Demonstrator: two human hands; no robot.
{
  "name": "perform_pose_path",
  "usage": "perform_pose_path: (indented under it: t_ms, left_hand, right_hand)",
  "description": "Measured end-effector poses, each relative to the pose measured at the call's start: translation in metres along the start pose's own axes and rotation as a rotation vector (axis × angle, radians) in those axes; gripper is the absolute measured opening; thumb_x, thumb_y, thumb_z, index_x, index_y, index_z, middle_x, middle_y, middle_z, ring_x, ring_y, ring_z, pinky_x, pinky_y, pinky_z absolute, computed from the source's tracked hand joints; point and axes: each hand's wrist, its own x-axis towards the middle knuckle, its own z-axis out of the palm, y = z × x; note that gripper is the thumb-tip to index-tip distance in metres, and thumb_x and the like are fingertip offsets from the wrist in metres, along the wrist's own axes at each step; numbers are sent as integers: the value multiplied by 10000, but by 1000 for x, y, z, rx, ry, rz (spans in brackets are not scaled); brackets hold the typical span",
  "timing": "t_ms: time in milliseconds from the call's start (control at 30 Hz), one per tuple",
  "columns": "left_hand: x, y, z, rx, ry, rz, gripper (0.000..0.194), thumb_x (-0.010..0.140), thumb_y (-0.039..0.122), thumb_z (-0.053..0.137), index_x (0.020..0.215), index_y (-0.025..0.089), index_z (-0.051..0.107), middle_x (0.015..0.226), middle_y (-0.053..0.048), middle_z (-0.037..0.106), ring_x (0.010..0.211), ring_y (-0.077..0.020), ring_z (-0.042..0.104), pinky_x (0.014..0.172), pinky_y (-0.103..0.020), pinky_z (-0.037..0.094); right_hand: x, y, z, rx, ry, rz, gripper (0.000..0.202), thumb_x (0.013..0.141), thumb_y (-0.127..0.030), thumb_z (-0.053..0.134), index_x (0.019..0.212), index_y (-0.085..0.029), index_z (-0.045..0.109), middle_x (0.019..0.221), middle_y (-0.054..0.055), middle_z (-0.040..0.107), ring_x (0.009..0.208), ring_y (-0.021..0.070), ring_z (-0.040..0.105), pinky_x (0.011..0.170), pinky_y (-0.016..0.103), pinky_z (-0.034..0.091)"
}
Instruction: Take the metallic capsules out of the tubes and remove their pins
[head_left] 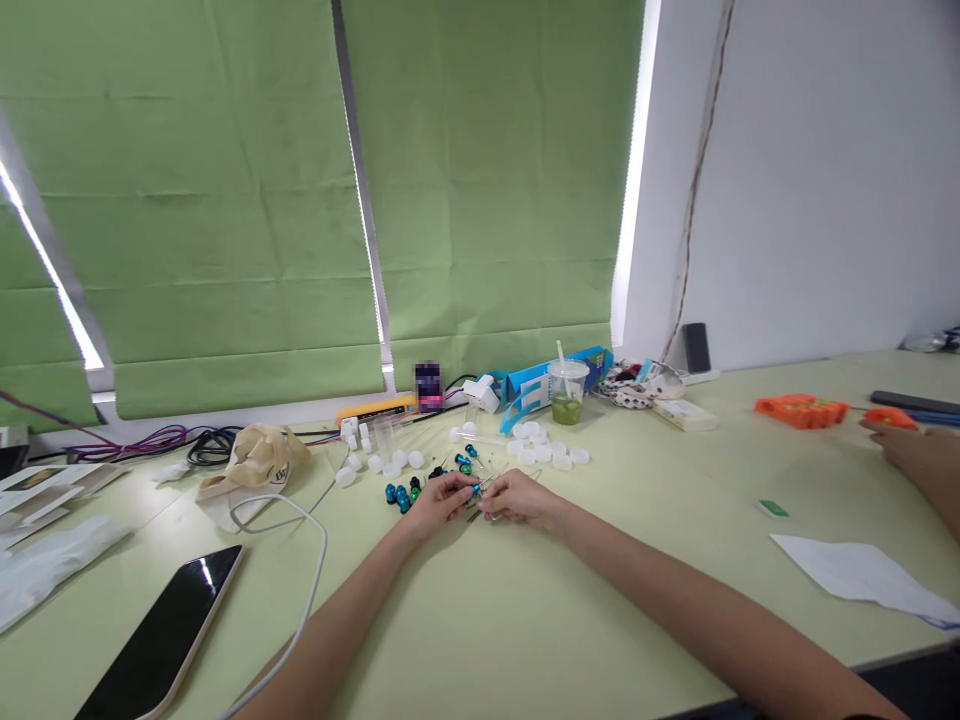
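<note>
Closest in, toward the near left corner of the worktop [637, 600], lies a dark-screened phone [161, 640]. A pale cable [321, 560] loops beside it and crosses the line of the left forearm; leaving it slack would probably keep it from tugging. Toward the near right corner lies a white sheet [862, 577], with a small green-and-white block [773, 509] beyond it.

Farther in, well clear of both side edges, the left hand [442, 500] pinches a small blue piece [475, 489] between its fingers. The right hand [519, 498] meets it with fingers drawn narrow; I cannot tell whether they grip the same piece or a thin metal bit. Steady work here likely asks for the left pinch to stay still, wrists resting, while the right makes small, straight movements without forcing.

Just beyond the left hand sit loose blue and green parts [403, 496], close enough to be knocked. White caps [540, 448] lie farther back. Near the right edge a co-worker's hand [904, 440] touches an orange object [891, 417]. Toward the back edge stands a lidded cup [568, 395].
</note>
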Motion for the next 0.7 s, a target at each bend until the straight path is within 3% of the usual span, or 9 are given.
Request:
perform_pose_path:
  t_ms: [233, 367, 600, 700]
  left_hand:
    - [0, -1, -1, -16, -14, -1, 407, 695, 469, 623, 928, 134, 624, 556, 47, 453, 474, -46, 319, 445, -187, 222]
    - [0, -1, -1, -6, -14, -8, 412, 692, 470, 626, 928, 132, 626, 556, 45, 449, 482, -50, 323, 446, -188, 222]
    - [0, 1, 1, 26, -5, 2, 417, 701, 474, 615, 926, 123, 627, 552, 44, 452, 469, -45, 314, 440, -188, 224]
    - [1, 0, 1, 33, -5, -12, 425, 700, 478, 613, 935, 123, 623, 555, 44, 455, 464, -44, 311, 438, -189, 220]
  right_hand:
    - [2, -4, 8, -20, 132, 46, 271, 574, -258, 737, 569, -135, 495, 430, -44, 522, 314, 9, 321, 314, 155, 149]
    - [2, -3, 7, -57, 64, 52, 285, 626, -314, 703, 585, -140, 481, 459, -44, 539, 297, 1, 283, 303, 157, 137]
    - [-6, -3, -1, 59, -106, -48, 245, 649, -335, 667, 705, -111, 584, 552, -2, 593, 383, 31, 436, 353, 140, 278]
    - [-6, -4, 0, 63, -33, -72, 209, 612, -272, 685, 679, -85, 621, 568, 24, 612, 383, 25, 422, 369, 147, 287]
